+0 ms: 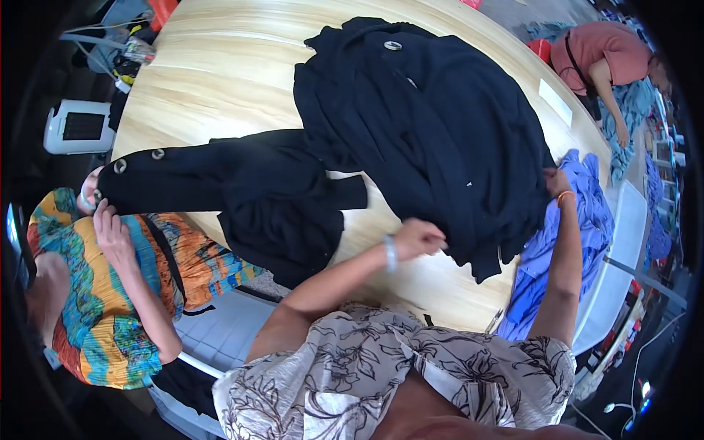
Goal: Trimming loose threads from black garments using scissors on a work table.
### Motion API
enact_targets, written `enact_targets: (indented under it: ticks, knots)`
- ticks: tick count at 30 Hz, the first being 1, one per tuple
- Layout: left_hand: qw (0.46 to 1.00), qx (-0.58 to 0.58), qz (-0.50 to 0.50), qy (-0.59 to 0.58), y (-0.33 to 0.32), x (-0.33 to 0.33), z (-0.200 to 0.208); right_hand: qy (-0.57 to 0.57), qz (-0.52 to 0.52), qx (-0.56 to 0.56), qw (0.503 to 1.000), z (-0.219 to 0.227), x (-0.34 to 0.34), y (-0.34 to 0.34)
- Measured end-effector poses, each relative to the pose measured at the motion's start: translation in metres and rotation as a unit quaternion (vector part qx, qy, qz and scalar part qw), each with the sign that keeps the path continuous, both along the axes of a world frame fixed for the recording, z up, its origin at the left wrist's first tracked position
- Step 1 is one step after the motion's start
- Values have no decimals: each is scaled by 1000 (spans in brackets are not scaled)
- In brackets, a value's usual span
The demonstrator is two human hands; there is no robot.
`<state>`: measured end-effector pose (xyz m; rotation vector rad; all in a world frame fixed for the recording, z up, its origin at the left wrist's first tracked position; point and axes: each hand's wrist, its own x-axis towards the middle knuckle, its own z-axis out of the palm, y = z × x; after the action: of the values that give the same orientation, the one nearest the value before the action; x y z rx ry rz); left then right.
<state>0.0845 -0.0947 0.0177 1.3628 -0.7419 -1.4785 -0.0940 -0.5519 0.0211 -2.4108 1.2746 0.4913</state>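
Observation:
A pile of black garments lies spread on the wooden table before me, with a round metallic button or ring near its top and a small white tag lower down. My right hand grips the pile's right edge, its fingertips partly hidden by the cloth. By the lower left edge is my left hand, its fingers curled together; whether anything thin sits in them cannot be made out. At the left, a co-worker's hand holds the end of another black garment with several round buttons.
Blue-violet clothing hangs over the table's right edge beside my right forearm. The pale wooden table curves around the garments, and a white paper slip lies on it. Another person in pink bends over grey-blue cloth at the far right.

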Motion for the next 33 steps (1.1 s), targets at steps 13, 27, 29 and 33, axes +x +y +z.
enact_targets:
  ticks: [13, 27, 29, 33]
  knots:
    - [649, 383, -33, -656, 59, 180, -16, -374, 181, -210, 885, 72, 177, 194]
    - [975, 190, 27, 114, 13, -65, -33, -306, 170, 8, 937, 125, 193, 174]
    - [989, 136, 28, 45, 43, -30, -34, -328, 156, -17, 931, 134, 193, 175]
    - [949, 79, 269, -141, 92, 45, -50, -390, 107, -52, 913, 129, 211, 157]
